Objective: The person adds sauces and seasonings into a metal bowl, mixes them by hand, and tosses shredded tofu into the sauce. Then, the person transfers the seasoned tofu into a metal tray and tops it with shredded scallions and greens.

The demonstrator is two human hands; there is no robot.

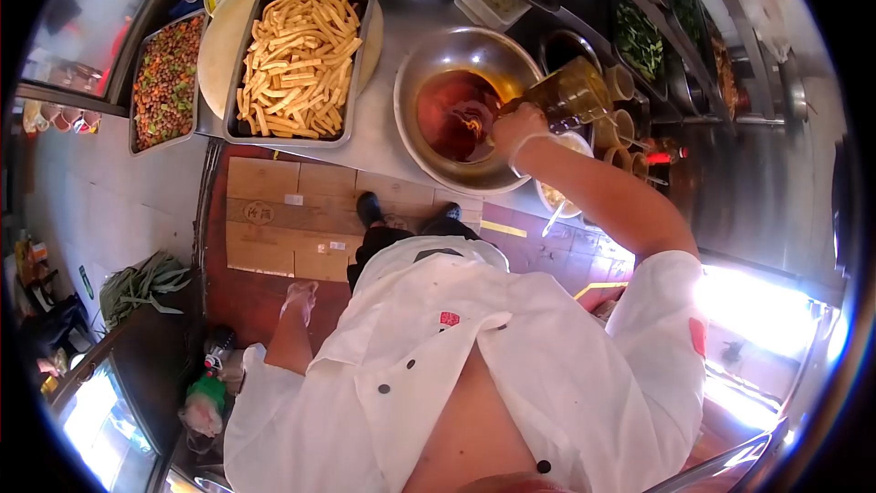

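Observation:
My right hand (520,128), in a clear plastic glove, grips a see-through jug (573,93) of amber liquid by its neck end. The jug lies tipped over the right rim of a wide steel bowl (422,151). Dark red-brown liquid (452,114) fills the bottom of that bowl, with a golden band along its edge. A thin stream is hard to make out behind my hand. My left hand (301,297), also gloved in clear plastic, hangs low at my side, away from the counter. Its fingers look loosely apart, with nothing visible in them.
A steel tray of cut yellow strips (297,64) sits on a round board (217,64). Left of it is a tray of diced mixed food (167,82). Several seasoning cups (620,128) and a white bowl (558,192) stand at right. Flattened cardboard (260,251) covers the floor.

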